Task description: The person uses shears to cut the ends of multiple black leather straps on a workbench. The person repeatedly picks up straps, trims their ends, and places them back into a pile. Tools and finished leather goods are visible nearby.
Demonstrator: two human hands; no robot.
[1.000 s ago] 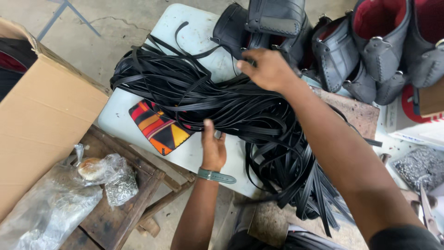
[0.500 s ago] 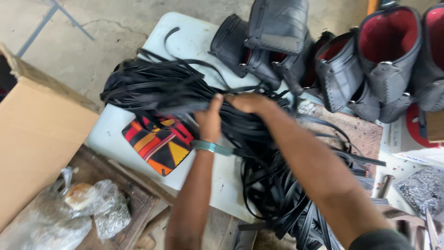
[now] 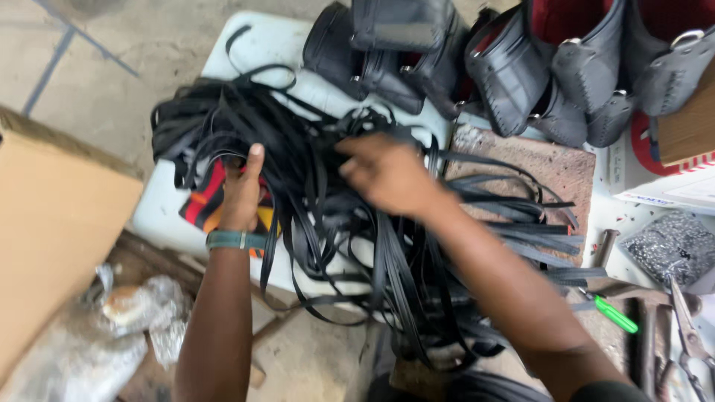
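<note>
A big tangle of black leather straps [image 3: 328, 216] covers a white table [image 3: 268, 45] and spills over its near edge. My left hand [image 3: 242, 190], with a teal band at the wrist, is closed on a bunch of straps at the left of the pile. My right hand [image 3: 387, 175] is blurred, its fingers curled into the straps near the pile's middle. Under the straps by my left hand lies a flat pouch with red, orange and black pattern [image 3: 202, 208].
Several black leather bags [image 3: 521, 74] with red lining stand at the back. A cardboard box [image 3: 52, 231] is on the left, clear plastic bags [image 3: 112, 327] below it. A brown board [image 3: 536, 164], a green-handled tool [image 3: 614, 313] and scissors [image 3: 689, 335] lie to the right.
My left hand moved left and took hold of straps over the patterned pouch. My right hand shifted right, pulling at the pile. The straps now cover more of the pouch.
</note>
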